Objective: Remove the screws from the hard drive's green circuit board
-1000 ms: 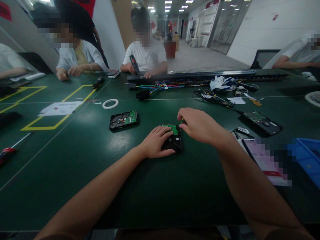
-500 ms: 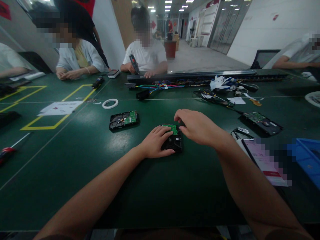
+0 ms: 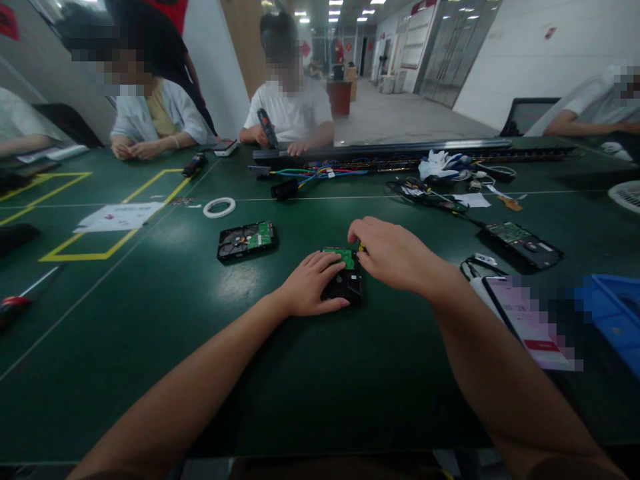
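Spread wide and flat with the left fingers [image 3: 334,268], resting across a black-and-green hard drive [image 3: 351,289] on the green desk [image 3: 320,387]. Narrowed with the right fingers [image 3: 358,230] at the drive's far right corner, pinched round a small yellow piece [image 3: 361,246], mostly hidden; cannot tell what sort. Only a slim gap between left fingertips and right thumb. Past the left fingers, outward to the left and well apart, a second hard drive [image 3: 247,241]; just beyond that, a white ring [image 3: 220,215]. Far ahead of both hands, coloured wires [image 3: 313,175] along a black rail [image 3: 380,148]. Right of the right fingers, beyond a stretch of desk, a third hard drive [image 3: 525,245], a phone [image 3: 525,310] and a blue bin [image 3: 615,293]. Toward the body from the fingers, broad open room down to the desk's near edge.
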Motion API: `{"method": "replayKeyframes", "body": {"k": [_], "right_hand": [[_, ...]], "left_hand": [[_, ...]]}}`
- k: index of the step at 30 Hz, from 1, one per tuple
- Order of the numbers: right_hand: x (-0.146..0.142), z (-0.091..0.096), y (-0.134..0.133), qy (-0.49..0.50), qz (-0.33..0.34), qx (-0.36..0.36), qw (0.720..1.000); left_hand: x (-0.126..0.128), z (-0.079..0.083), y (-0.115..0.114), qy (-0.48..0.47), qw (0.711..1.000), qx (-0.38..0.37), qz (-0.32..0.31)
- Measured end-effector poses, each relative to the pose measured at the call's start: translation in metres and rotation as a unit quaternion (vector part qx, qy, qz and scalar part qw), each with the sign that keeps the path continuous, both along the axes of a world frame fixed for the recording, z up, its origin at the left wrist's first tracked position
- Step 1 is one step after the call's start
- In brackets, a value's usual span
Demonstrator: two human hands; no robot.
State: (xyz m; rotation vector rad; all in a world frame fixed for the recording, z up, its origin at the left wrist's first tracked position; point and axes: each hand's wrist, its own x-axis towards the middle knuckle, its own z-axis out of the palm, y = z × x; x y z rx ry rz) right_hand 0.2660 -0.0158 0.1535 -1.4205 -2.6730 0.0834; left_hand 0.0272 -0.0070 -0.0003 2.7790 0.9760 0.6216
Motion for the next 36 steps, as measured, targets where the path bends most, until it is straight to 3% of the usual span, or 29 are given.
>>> {"method": "replayKeyframes", "body": {"k": [7, 16, 22, 28, 36], "right_hand": [[-0.0020, 0.0019, -0.0008, -0.012, -0.069, 0.001, 0.998], [0.0023, 0.0014, -0.0005, 0.028, 0.043, -0.028, 0.998], [0.0038, 0.0032, -0.0006, 0.006, 0.022, -0.008, 1.000], [-0.0014, 0.0045, -0.0013, -0.047, -0.079, 0.009, 0.996], [0.0009, 0.0011, 0.0004, 0.001, -0.024, 0.000, 1.000]], "left_hand": [[-0.0001, -0.0013, 0.0016, 0.011, 1.000, -0.005, 0.004], [0.0005, 0.0006, 0.0004, -0.002, 1.000, -0.019, 0.006], [0.0008, 0.0006, 0.0004, 0.000, 1.000, -0.012, 0.001], [0.0000, -0.0006, 0.0004, 0.001, 1.000, -0.013, 0.002], [-0.0008, -0.0005, 0.0006, 0.001, 1.000, -0.014, 0.003]]}}
